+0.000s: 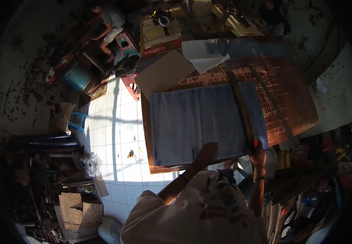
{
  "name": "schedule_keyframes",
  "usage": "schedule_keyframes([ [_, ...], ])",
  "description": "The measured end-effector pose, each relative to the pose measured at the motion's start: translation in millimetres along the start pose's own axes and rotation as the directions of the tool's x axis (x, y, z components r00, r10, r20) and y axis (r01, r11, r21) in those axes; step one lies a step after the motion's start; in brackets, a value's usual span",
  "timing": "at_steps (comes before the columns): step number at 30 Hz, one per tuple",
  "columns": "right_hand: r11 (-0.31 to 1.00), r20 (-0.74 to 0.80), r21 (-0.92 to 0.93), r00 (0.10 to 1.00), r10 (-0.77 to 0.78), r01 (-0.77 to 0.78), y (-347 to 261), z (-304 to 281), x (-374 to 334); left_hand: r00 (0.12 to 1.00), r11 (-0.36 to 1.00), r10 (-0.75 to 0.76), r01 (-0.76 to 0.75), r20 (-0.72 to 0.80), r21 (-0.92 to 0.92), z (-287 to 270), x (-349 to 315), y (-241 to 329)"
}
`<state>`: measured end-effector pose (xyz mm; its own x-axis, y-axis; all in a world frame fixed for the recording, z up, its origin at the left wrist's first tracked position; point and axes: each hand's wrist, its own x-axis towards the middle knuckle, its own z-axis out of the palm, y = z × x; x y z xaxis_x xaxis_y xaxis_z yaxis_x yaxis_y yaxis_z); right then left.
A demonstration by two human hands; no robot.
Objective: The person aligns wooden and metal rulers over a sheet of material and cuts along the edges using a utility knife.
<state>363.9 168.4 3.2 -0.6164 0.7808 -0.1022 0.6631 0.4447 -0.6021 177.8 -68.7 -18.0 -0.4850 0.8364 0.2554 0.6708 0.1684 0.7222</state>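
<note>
A large blue-grey sheet [184,122] with faint streaks lies on the worn reddish-brown table [295,110], near its front edge. Across the sheet's right part runs a long, narrow wooden bar [242,110], tilted slightly. My right hand [258,155] is closed round the bar's near end; a small red spot shows there. Close to the sheet's front edge, my left hand [208,153] rests on its surface with curled fingers. Something pale shows at that hand's edge, too shadowed to name.
Brown cardboard [165,73] and a white sheet [204,57] lie beyond the blue-grey sheet. Red stools [131,86], a blue stool [78,120] and a blue drum [79,77] stand left. Another person [111,24] sits at the far left. Scrap boards [80,211] are piled lower left.
</note>
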Motion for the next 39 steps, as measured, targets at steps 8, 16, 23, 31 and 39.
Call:
schedule_keyframes([
  [8, 0.996, 0.018, 0.070, 0.998, -0.054, 0.053, -16.7, -9.0, 7.3, 0.929, 0.920, -0.325, 0.268, -0.175, -0.286, -24.7, 22.2, 19.2],
  [16, 0.996, -0.018, 0.079, 0.999, -0.043, 0.044, -10.5, -4.0, 9.2, 0.983, 0.991, -0.076, 0.056, -0.170, -0.120, -22.9, 25.8, 7.7],
  [23, 0.998, -0.048, 0.006, 0.997, -0.064, 0.064, -13.3, -7.5, 2.5, 0.916, 0.878, -0.394, 0.351, -0.075, -0.326, -12.4, 14.1, 5.3],
  [31, 0.998, -0.045, -0.048, 0.998, -0.041, 0.039, -11.1, -2.5, 2.2, 0.920, 0.951, 0.250, -0.291, 0.302, 0.100, -20.8, -30.9, 0.0],
  [39, 0.999, -0.038, 0.003, 0.998, -0.048, 0.048, -12.2, -3.6, 5.7, 0.996, 0.972, -0.003, -0.018, 0.088, 0.234, -27.7, -2.3, 5.8],
])
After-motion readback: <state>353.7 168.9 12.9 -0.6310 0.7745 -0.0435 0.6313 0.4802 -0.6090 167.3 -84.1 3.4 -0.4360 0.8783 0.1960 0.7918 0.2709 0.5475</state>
